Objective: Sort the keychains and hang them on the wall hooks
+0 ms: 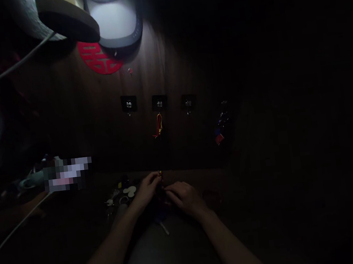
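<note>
In the dim lower middle of the head view, my left hand (146, 190) is closed, thumb and fingers pinching a small dark thing with a red and yellow end (160, 174). My right hand (185, 196) is close beside it, fingers bent and pressed together at the same spot; what they grip is too dark to make out. Below both hands shows a blue-headed piece with a pale metal shaft (164, 227), which looks like a key. Left of my left hand lie loose keys (109, 202), a metal ring (123, 200) and pale round discs (130, 191).
A dark wooden panel rises behind, with several black hooks (159, 103) on it. From one hangs a red and yellow cord (159, 125). A lit lamp base (116, 20) and a red paper cutout (101, 64) are up top. A white cable (22, 226) crosses the left side.
</note>
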### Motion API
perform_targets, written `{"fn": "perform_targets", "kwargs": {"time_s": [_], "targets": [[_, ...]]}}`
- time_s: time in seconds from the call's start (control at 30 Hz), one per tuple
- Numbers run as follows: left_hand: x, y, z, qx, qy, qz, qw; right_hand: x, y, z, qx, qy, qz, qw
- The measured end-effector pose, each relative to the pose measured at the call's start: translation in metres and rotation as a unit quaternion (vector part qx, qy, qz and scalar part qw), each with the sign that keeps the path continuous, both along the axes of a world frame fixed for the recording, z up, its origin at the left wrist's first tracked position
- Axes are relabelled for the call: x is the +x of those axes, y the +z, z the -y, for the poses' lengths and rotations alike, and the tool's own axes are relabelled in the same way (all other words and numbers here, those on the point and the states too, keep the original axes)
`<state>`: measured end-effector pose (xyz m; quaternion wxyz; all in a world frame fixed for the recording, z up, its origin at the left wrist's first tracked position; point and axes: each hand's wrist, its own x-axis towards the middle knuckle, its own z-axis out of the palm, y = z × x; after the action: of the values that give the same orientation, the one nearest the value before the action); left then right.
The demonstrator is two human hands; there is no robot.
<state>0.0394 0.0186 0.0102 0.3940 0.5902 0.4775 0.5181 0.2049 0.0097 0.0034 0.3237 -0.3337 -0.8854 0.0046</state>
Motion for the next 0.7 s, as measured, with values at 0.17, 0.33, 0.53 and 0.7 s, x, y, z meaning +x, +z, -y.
{"fn": "perform_targets", "kwargs": {"time_s": [0.17, 0.33, 0.53, 0.7], "targets": [[-0.004, 0.023, -0.007, 0.013, 0.004, -0.066, 0.998, 0.025, -0.011, -0.021, -0.038, -0.184, -0.052, 0.981], [-0.009, 0.067, -0.022, 0.108, -0.011, -0.197, 0.974, 0.038, -0.027, -0.034, -0.070, -0.273, -0.001, 0.959], [-0.006, 0.130, -0.047, 0.228, 0.045, -0.305, 0.924, 0.033, -0.029, -0.034, -0.067, -0.294, 0.004, 0.953], [-0.002, 0.184, -0.071, 0.328, 0.098, -0.299, 0.891, 0.033, -0.031, -0.035, -0.050, -0.293, -0.001, 0.955]]}}
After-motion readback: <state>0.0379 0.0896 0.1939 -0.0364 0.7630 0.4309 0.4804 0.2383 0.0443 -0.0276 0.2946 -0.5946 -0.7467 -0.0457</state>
